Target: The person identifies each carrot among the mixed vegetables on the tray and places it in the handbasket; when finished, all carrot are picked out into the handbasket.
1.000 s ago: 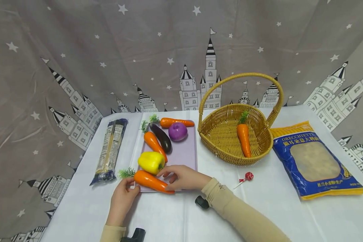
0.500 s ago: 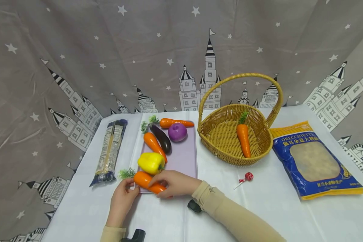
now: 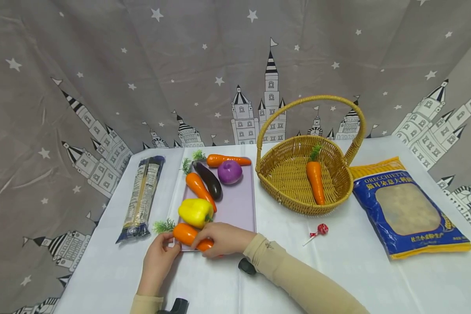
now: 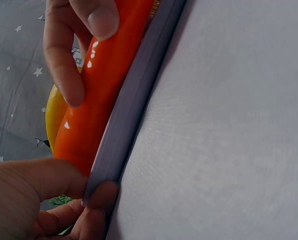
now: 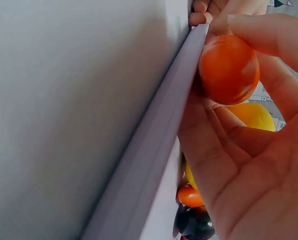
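The right hand (image 3: 225,238) grips the nearest orange carrot (image 3: 185,234) over its middle and lower part, fingers on the far side. In the right wrist view the thumb and fingers curl round the carrot (image 5: 229,70). At the near left corner of the lilac tray (image 3: 235,209), the left hand (image 3: 158,261) pinches the tray's edge, its fingertips beside the carrot's leafy end. The left wrist view shows the thumb and fingers of the left hand (image 4: 54,195) on either side of the tray corner. A yellow pepper (image 3: 195,212) lies just behind the carrot.
Two more carrots, an eggplant (image 3: 208,179) and a purple onion (image 3: 230,172) lie on the tray. A wicker basket (image 3: 282,192) holding a carrot (image 3: 315,181) stands right of it. Nearby are a lollipop (image 3: 322,229), a blue pasta bag (image 3: 410,209) and a long packet (image 3: 143,198).
The right hand has shifted left and slightly nearer, from beside the carrot's tip to a grip over the carrot. The left hand stays at the tray corner.
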A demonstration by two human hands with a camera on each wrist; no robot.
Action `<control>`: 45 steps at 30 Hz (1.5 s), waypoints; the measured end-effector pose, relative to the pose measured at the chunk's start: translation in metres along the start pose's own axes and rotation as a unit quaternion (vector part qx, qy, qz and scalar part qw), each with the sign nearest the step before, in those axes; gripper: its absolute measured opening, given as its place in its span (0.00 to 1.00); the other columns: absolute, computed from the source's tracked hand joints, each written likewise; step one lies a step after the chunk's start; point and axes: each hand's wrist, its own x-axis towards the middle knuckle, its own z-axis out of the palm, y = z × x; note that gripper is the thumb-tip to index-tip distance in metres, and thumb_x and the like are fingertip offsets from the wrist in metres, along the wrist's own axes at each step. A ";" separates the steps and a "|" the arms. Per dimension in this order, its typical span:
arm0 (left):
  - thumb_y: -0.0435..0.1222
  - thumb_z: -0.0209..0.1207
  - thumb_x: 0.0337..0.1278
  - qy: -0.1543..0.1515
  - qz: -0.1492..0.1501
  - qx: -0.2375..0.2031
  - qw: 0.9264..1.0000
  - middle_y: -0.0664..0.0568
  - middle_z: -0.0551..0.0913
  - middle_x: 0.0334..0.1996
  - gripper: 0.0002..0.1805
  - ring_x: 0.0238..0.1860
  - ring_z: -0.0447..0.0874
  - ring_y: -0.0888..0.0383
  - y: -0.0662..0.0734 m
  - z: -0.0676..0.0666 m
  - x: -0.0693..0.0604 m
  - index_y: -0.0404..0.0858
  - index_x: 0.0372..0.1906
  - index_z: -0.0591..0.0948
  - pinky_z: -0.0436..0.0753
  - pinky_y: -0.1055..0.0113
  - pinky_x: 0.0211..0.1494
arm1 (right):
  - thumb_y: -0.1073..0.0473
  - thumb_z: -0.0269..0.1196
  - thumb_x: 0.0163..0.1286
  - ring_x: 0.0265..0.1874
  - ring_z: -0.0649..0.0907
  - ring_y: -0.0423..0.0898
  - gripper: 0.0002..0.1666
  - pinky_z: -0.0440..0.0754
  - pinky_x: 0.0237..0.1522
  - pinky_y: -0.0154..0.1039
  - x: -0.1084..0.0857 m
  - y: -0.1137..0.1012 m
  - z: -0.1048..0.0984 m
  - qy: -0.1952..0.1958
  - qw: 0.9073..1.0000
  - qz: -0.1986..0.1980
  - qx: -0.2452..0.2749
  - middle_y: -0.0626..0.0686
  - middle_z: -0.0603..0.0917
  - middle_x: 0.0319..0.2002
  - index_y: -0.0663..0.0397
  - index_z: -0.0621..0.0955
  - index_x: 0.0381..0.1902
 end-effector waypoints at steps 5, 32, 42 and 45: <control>0.31 0.59 0.52 -0.001 -0.002 -0.003 1.000 0.37 0.80 0.43 0.22 0.26 0.77 0.58 0.000 0.000 0.000 0.27 0.53 0.75 0.73 0.66 0.28 | 0.62 0.69 0.57 0.42 0.73 0.35 0.19 0.69 0.47 0.27 0.001 -0.001 0.000 -0.003 1.000 0.008 -0.004 0.42 0.79 0.47 0.43 0.85 0.48; 0.31 0.58 0.50 -0.002 -0.006 -0.006 1.000 0.36 0.81 0.46 0.23 0.26 0.77 0.59 0.001 0.000 0.001 0.26 0.54 0.74 0.72 0.66 0.30 | 0.63 0.69 0.59 0.43 0.73 0.36 0.20 0.75 0.46 0.32 -0.028 -0.018 -0.032 0.064 0.994 -0.017 0.086 0.42 0.78 0.44 0.47 0.85 0.51; 0.31 0.59 0.50 0.000 -0.010 -0.005 1.000 0.35 0.80 0.46 0.23 0.26 0.76 0.58 0.003 0.001 0.001 0.26 0.54 0.74 0.71 0.68 0.27 | 0.65 0.69 0.59 0.46 0.75 0.39 0.22 0.77 0.46 0.37 -0.057 -0.019 -0.056 0.142 0.976 0.031 0.162 0.42 0.78 0.47 0.46 0.84 0.52; 0.31 0.59 0.51 0.000 -0.010 -0.003 1.000 0.34 0.80 0.46 0.24 0.26 0.76 0.57 0.003 0.001 0.001 0.26 0.54 0.74 0.71 0.68 0.27 | 0.64 0.69 0.59 0.46 0.76 0.40 0.22 0.78 0.46 0.40 -0.067 -0.017 -0.063 0.166 0.970 0.039 0.171 0.42 0.78 0.48 0.45 0.84 0.52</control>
